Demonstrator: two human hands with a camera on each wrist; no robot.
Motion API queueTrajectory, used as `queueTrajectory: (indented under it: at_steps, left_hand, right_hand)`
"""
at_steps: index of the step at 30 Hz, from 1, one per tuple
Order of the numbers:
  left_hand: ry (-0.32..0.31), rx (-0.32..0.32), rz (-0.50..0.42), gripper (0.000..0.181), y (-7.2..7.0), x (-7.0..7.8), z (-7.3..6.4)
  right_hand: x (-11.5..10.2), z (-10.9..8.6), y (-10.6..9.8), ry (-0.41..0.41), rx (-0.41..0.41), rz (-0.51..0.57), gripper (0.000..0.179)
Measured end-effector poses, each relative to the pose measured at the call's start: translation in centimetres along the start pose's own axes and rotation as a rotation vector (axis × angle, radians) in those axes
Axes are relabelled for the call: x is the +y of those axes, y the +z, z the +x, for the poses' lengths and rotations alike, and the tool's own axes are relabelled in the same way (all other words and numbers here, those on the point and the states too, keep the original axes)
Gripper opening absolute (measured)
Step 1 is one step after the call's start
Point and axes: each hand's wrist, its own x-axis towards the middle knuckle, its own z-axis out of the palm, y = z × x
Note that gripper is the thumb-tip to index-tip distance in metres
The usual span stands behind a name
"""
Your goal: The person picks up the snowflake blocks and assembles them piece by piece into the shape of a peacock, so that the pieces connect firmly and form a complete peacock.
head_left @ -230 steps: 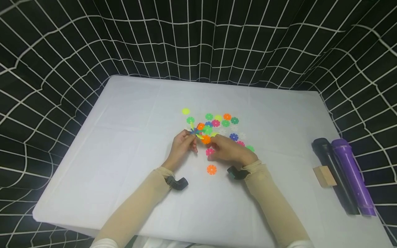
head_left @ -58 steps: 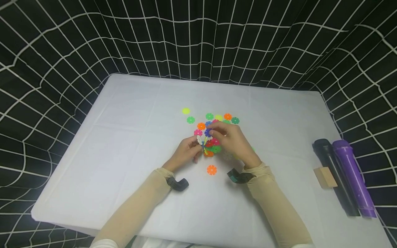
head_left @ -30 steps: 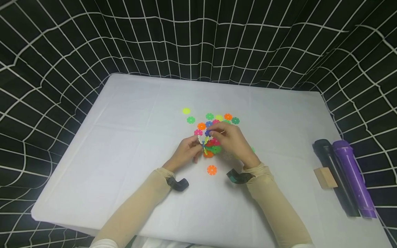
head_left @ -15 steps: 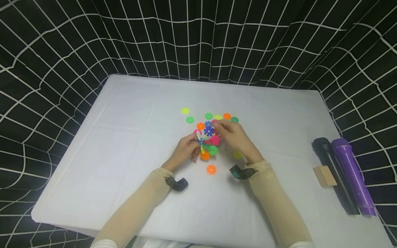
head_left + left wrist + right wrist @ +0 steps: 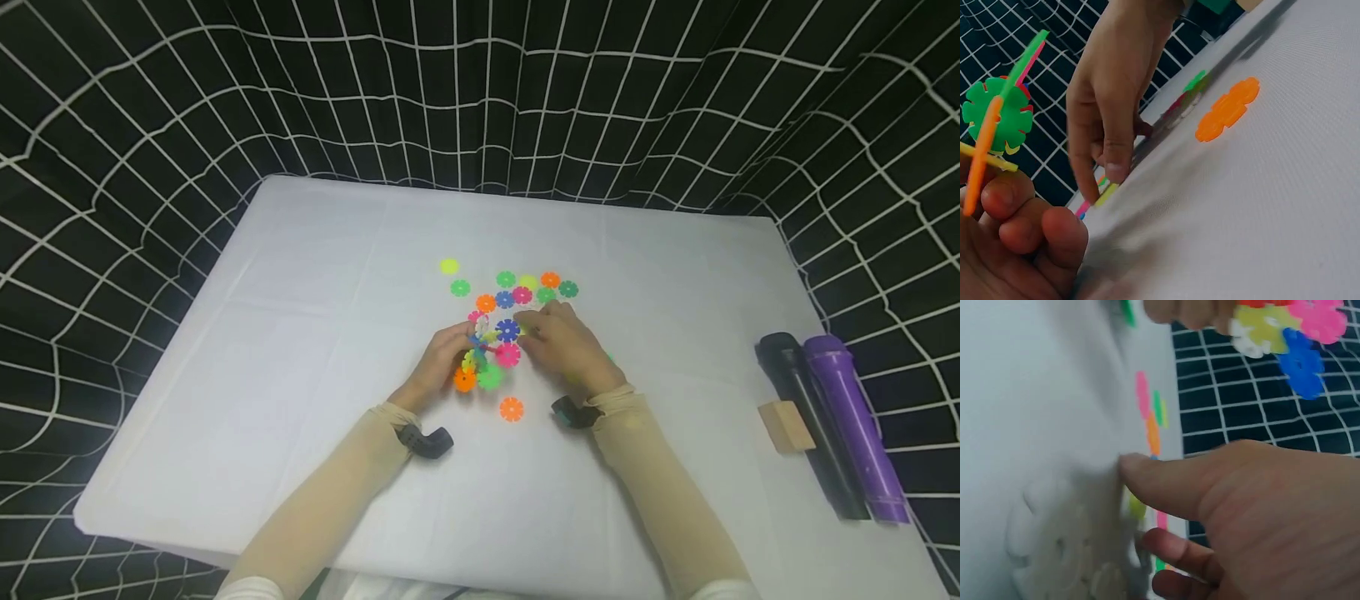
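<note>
My left hand (image 5: 437,364) holds a cluster of interlocking slotted plastic discs above the table. A dark blue disc (image 5: 507,331), a pink disc (image 5: 507,355), a green disc (image 5: 491,377) and an orange disc (image 5: 465,380) fan out from it. In the left wrist view, the cluster's green disc (image 5: 997,115) rises over my curled fingers. My right hand (image 5: 566,348) reaches down at the loose discs, its thumb and fingers apart in the right wrist view. A yellow disc (image 5: 1107,194) lies at its fingertips. Near that wrist is a clear disc (image 5: 1054,544).
Several loose discs lie beyond my hands, among them a yellow one (image 5: 449,266) and a dark green one (image 5: 568,289). A single orange disc (image 5: 512,409) lies nearer me. At the right are a black tube (image 5: 813,425), a purple tube (image 5: 855,429) and a wooden block (image 5: 786,427).
The dark blue disc, pinched by my right hand a second ago, now stays on the cluster. My right hand has moved off it, down to the loose discs; the left has turned the cluster.
</note>
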Motion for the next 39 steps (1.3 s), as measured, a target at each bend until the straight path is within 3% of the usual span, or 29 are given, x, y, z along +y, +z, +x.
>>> queueTrajectory:
  at_steps: [6, 13, 17, 30, 39]
  left_hand:
    - [-0.014, -0.02, 0.017, 0.019, 0.0, 0.0, -0.1]
    - [-0.038, -0.131, -0.068, 0.016, -0.2, -0.2, -0.3]
    - [-0.035, -0.159, -0.095, 0.018, -0.2, -0.2, -0.3]
    - [-0.007, -0.18, -0.065, 0.019, -0.4, 0.0, -0.3]
    - [-0.02, -0.171, -0.016, 0.02, -0.5, 0.0, -0.2]
  right_hand:
    - [-0.1, -0.1, -0.4, 0.072, -0.006, 0.106, 0.028]
    - [-1.8, -0.4, -1.3, 0.056, 0.032, 0.558, 0.029]
    - [-2.7, -0.6, -1.3, 0.058, 0.021, 0.693, 0.029]
    - [-3.2, -1.1, -1.3, 0.064, 0.022, 0.728, 0.031]
    - [-4.1, -1.4, -1.3, 0.076, 0.034, 0.644, 0.028]
